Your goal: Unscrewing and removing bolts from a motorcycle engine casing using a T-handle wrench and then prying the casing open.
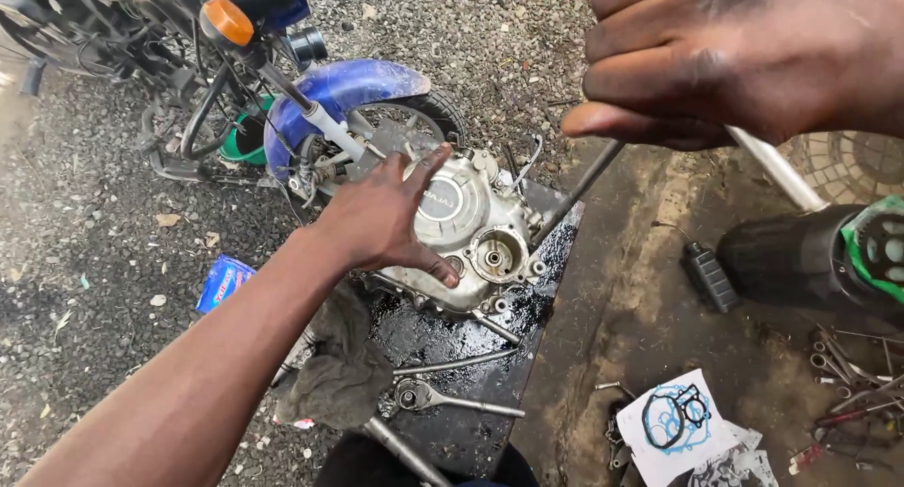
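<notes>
Hands on a motorcycle engine outdoors

The left hand (391,219) lay flat and spread on the grey engine (471,233), gripping nothing, its fingers pressed to the round side cover. The engine sat on a dark oily tray (471,393) near the scene's middle. The right hand (744,54), near the camera at upper right, was clenched round a long metal rod (589,181) whose far tip reached the engine's right side. A wrench (443,397) and a dirty rag (334,374) lay on the tray's near part; a blue motorcycle (311,101) stood at far left.
</notes>
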